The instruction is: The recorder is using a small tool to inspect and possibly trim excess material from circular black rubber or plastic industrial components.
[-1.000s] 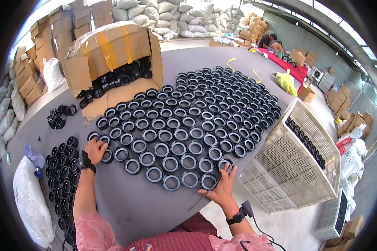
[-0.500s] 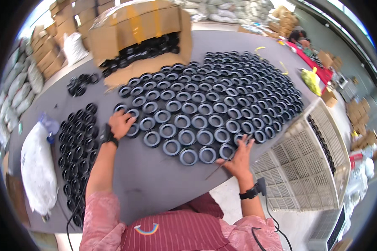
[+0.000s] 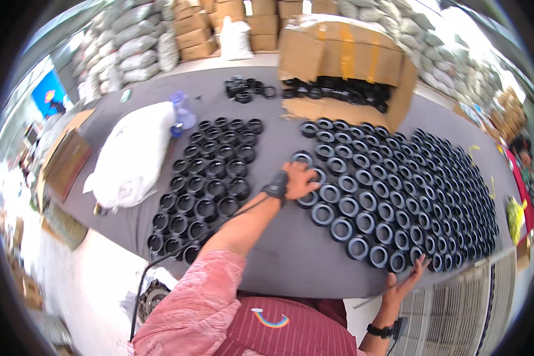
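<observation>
Nearest, my right grip (image 3: pixel 402 286) is spread apart at the pale-faced rings (image 3: pixel 357 223) on the worktop (image 3: pixel 273 261). Farther in, my left grip (image 3: pixel 301 181) still rests at their left end; clamped or not, I cannot tell. My view swung left, toward the darker rings (image 3: pixel 210 188), yet handling stays with the pale-faced ones.

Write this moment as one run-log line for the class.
left hand: at pale-rimmed rings, group's left edge | right hand: at group's near edge | plain black rings: farther left | open carton: far side
</observation>
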### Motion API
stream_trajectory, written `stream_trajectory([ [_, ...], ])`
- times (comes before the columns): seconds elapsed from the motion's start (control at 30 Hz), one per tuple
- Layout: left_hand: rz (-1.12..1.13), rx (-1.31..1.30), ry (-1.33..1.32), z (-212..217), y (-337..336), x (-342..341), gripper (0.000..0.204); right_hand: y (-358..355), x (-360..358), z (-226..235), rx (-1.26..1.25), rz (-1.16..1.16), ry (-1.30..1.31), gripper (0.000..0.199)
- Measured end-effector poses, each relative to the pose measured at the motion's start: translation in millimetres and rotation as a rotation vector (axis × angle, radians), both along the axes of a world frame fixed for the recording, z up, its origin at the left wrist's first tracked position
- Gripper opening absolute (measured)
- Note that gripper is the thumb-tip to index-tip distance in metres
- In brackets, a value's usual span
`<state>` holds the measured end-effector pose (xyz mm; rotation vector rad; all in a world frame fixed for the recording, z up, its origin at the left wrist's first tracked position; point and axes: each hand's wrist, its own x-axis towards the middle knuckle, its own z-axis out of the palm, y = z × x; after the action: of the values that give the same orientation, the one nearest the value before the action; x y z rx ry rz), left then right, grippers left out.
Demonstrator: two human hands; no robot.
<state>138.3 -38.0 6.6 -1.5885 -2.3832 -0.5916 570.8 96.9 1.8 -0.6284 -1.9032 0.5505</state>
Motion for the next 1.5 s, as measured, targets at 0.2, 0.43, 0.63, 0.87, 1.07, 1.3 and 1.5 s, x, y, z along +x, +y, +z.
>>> stream_trajectory([
  [0.2,0.065,-0.065,-0.118,7.4,-9.6,13.1,0.043,-44.0,-28.3,21.6,0.002,0.183,-0.023,0.069],
  [0.43,0.086,-0.031,-0.085,7.7,-28.3,36.3,0.035,-63.2,-77.9,45.0,0.062,0.444,-0.291,0.055],
  [0.63,0.121,-0.014,-0.048,12.0,-48.9,59.0,0.033,-81.9,-132.4,54.4,0.306,0.485,-0.578,0.052],
  [0.87,0.115,-0.040,-0.103,5.8,-80.0,91.7,0.030,-80.3,-153.8,29.8,0.423,0.385,-0.736,0.054],
  [1.07,0.016,0.175,-0.073,20.9,-102.9,114.3,0.031,-72.1,-140.5,27.0,0.098,0.532,-0.436,0.041],
  [1.3,0.165,0.413,-0.347,22.1,-142.0,124.0,0.068,-100.4,-93.9,21.4,-0.876,0.785,0.070,0.036],
  [1.5,0.177,0.322,-0.500,1.9,-143.2,122.1,0.074,-125.9,-96.4,-7.0,-0.800,0.653,-0.206,0.027],
])
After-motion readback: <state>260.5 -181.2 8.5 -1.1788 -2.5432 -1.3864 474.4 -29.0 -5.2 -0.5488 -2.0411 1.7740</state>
